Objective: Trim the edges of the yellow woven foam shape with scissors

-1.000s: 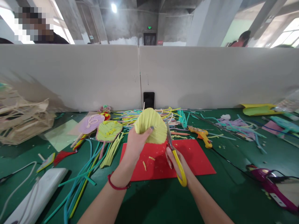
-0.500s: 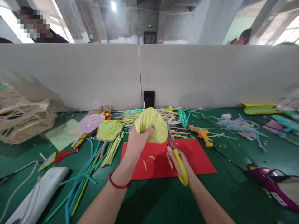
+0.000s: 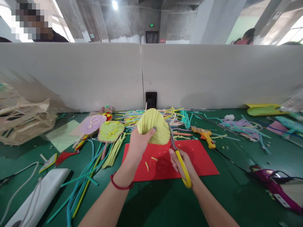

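My left hand (image 3: 141, 141) is closed on a roundish pale yellow ribbed piece (image 3: 157, 126), its thumb lying across the front. My right hand (image 3: 182, 162) grips yellow-handled scissors (image 3: 181, 164), whose blades point up against the piece's right edge. Both hands are above a red sheet (image 3: 199, 157) on which a few small yellow scraps (image 3: 147, 166) lie. How far the blades are apart is hard to make out.
Colored strips (image 3: 132, 118) lie behind the hands. Left are a yellow-green round piece (image 3: 111, 131), a purple one (image 3: 93, 124), blue tubes (image 3: 80, 186) and a white power strip (image 3: 40, 195). Right are a yellow glue gun (image 3: 205, 137) and a magenta tool (image 3: 272, 186). A phone (image 3: 151, 100) leans on the partition.
The fingers of my right hand have shifted slightly on the scissors, and the handles sit a little further right. My left hand and the yellow piece have hardly moved.
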`<state>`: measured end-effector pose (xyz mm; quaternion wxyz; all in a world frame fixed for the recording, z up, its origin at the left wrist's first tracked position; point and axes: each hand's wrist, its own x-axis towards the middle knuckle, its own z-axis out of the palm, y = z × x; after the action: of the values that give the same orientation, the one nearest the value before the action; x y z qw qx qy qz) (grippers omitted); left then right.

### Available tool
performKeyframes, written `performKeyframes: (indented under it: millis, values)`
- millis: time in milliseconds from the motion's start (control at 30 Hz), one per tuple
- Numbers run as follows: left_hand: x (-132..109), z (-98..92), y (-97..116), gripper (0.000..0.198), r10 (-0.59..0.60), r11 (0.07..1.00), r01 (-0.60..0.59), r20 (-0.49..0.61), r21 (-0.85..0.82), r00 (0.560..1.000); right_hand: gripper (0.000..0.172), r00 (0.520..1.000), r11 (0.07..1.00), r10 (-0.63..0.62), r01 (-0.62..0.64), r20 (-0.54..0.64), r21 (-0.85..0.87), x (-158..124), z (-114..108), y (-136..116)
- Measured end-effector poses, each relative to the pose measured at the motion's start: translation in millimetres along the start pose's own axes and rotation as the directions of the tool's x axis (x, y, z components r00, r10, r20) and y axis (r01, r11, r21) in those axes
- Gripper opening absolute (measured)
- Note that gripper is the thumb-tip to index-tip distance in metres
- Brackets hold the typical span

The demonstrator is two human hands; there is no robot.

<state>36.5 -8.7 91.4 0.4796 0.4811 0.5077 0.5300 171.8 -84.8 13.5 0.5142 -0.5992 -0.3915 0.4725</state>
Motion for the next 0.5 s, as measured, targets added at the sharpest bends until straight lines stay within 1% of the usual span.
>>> performKeyframes:
  millis: [133, 233, 367, 500]
  values:
    - [0.0, -0.3, 0.4, 0.025, -0.002, 1.0, 0.002, -0.007, 0.008, 1.0, 0.053, 0.995, 0.996, 0.082, -0.084, -0.06, -0.035, 1.8, -1.9, -2.0]
    - [-0.2, -0.5, 2.3, 0.026, -0.012, 1.0, 0.012, -0.01, 0.013, 1.0, 0.051, 0.992, 0.992, 0.12, -0.121, -0.045, -0.022, 1.2, -2.4, -5.7]
    - [1.2, -1.7, 4.0, 0.026, -0.024, 0.999, 0.024, -0.022, 0.021, 0.999, 0.046, 0.995, 0.996, 0.093, -0.093, -0.024, -0.004, -0.7, -1.7, -7.4]
    - [4.1, -3.1, 1.9, 0.031, -0.056, 0.998, 0.057, -0.012, 0.011, 0.998, 0.044, 0.994, 0.996, 0.085, -0.086, -0.063, -0.013, 3.1, -2.3, -3.1]
